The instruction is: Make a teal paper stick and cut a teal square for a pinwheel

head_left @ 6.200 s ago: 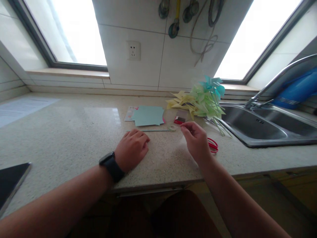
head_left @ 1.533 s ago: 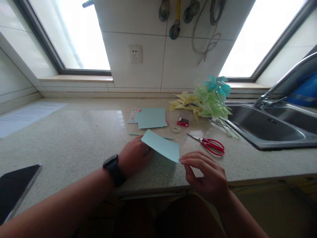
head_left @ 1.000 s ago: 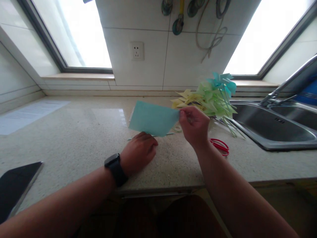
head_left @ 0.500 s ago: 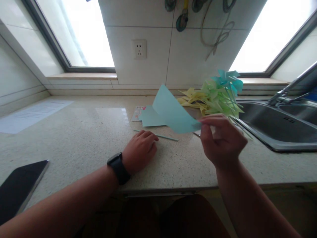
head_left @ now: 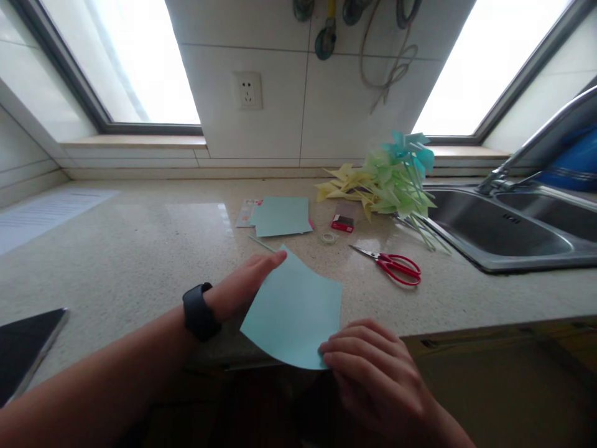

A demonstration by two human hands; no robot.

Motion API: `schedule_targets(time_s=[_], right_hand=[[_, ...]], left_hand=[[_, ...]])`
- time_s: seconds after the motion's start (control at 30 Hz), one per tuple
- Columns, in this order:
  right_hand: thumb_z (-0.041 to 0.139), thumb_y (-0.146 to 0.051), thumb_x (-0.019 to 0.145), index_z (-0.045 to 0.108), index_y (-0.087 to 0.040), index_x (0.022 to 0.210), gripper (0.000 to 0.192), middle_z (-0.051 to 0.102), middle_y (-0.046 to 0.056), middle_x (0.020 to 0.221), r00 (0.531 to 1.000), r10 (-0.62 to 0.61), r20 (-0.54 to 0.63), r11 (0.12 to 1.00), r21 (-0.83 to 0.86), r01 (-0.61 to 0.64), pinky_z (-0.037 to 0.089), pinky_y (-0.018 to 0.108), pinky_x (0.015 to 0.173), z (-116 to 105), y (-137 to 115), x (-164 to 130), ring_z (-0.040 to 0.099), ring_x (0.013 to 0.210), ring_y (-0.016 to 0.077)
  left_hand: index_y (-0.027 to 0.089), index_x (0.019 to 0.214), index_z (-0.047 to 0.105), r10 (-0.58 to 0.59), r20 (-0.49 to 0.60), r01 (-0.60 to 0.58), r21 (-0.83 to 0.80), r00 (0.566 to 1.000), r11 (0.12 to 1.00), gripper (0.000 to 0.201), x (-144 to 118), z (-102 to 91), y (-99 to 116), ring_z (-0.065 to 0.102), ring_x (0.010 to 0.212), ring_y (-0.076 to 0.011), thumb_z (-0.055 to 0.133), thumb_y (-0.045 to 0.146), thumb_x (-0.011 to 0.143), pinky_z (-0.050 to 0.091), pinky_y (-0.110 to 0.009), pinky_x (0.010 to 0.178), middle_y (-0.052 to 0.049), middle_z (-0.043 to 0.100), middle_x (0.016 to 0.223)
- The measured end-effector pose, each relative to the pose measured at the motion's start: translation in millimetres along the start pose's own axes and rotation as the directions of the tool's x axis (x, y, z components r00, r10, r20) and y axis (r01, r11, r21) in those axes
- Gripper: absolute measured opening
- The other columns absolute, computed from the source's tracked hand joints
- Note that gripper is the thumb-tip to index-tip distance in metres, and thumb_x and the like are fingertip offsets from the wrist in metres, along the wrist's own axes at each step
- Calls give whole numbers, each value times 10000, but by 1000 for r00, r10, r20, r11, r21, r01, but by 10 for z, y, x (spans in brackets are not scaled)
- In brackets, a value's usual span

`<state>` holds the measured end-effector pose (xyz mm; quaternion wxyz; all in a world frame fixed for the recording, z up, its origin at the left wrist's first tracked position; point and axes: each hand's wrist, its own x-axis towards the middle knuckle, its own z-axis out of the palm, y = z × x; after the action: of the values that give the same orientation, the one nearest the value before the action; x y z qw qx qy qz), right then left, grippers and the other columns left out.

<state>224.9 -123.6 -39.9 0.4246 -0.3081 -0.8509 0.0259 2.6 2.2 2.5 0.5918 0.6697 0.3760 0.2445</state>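
A light blue paper sheet (head_left: 295, 309) hangs over the counter's front edge, slightly curled. My right hand (head_left: 373, 370) pinches its near right corner. My left hand (head_left: 242, 283), with a black watch on the wrist, lies flat with fingers extended, touching the sheet's far left corner. Red-handled scissors (head_left: 395, 266) lie on the counter to the right of the sheet. A stack of light blue sheets (head_left: 280, 216) lies further back.
A pile of yellow, green and blue paper pinwheels (head_left: 387, 182) sits beside the steel sink (head_left: 499, 233). A small red box (head_left: 342, 223), a tape roll (head_left: 328, 238) and a thin stick (head_left: 261, 242) lie mid-counter. A dark tablet (head_left: 23, 351) rests at the left.
My right hand brought the blue sheet down from the air to the counter's front edge. My left hand opened flat and now touches the sheet's corner. The scissors are uncovered again.
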Motion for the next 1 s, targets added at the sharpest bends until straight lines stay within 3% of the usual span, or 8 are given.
schedule_targets(time_s=[0.13, 0.27, 0.37, 0.47, 0.53, 0.7, 0.83, 1.0], right_hand=[[617, -115, 886, 624, -165, 1096, 216, 750, 51, 876, 1000, 23, 12, 998, 59, -24, 539, 384, 719, -46, -78, 32, 674, 717, 179], [546, -362, 973, 625, -220, 1139, 232, 729, 60, 854, 987, 161, -10, 967, 200, -155, 560, 382, 660, -268, -14, 88, 685, 744, 218], [561, -227, 955, 661, -249, 984, 106, 727, 35, 846, 917, 382, -115, 924, 8, -383, 557, 330, 668, -398, 212, 247, 691, 760, 196], [591, -286, 945, 672, -224, 955, 102, 725, 31, 822, 857, 515, 0, 846, -161, -508, 530, 298, 622, -383, 514, 504, 675, 708, 183], [562, -349, 972, 666, -208, 1021, 183, 739, 55, 896, 815, 548, 185, 820, -310, -481, 521, 304, 665, -302, 685, 678, 687, 773, 193], [700, -389, 861, 713, -201, 962, 214, 747, 78, 966, 805, 459, 376, 872, -364, -327, 473, 318, 723, -73, 950, 951, 676, 866, 235], [645, -260, 865, 715, -199, 880, 95, 742, 61, 870, 794, 429, 431, 877, -408, -253, 422, 302, 663, -37, 1161, 1037, 652, 778, 212], [605, -250, 884, 705, -200, 833, 124, 741, 73, 877, 804, 401, 438, 864, -472, -174, 407, 316, 686, -79, 1440, 1132, 646, 832, 235]], left_hand=[[152, 870, 648, -88, 130, 93, -38, 988, 995, 246, 34, -72, -60, 573, 615, -136, 602, 392, 896, 455, -245, 586, -10, 656, 751], [153, 908, 708, -148, 324, 166, -27, 934, 986, 160, 34, -107, -109, 637, 643, -150, 623, 280, 861, 513, -271, 642, -25, 718, 806], [165, 966, 724, -173, 415, 197, -16, 893, 980, 177, 3, -101, -79, 672, 672, -159, 622, 266, 862, 534, -278, 658, -39, 746, 868], [159, 955, 721, -177, 439, 198, -3, 881, 980, 169, -22, -95, -52, 660, 643, -150, 622, 265, 867, 515, -254, 614, -39, 741, 836], [158, 934, 714, -165, 442, 186, -5, 882, 983, 156, -29, -93, -51, 652, 639, -144, 627, 265, 863, 509, -247, 611, -35, 735, 828], [158, 931, 701, -132, 428, 150, -10, 894, 989, 142, -20, -89, -68, 642, 656, -135, 607, 252, 881, 520, -253, 649, -23, 716, 817], [154, 959, 714, -106, 416, 119, -4, 903, 993, 170, -3, -89, -94, 652, 689, -154, 597, 254, 888, 536, -275, 674, -37, 723, 856], [158, 980, 723, -85, 404, 93, 1, 911, 996, 181, 12, -98, -129, 640, 681, -150, 582, 229, 891, 529, -260, 648, -32, 714, 839]])
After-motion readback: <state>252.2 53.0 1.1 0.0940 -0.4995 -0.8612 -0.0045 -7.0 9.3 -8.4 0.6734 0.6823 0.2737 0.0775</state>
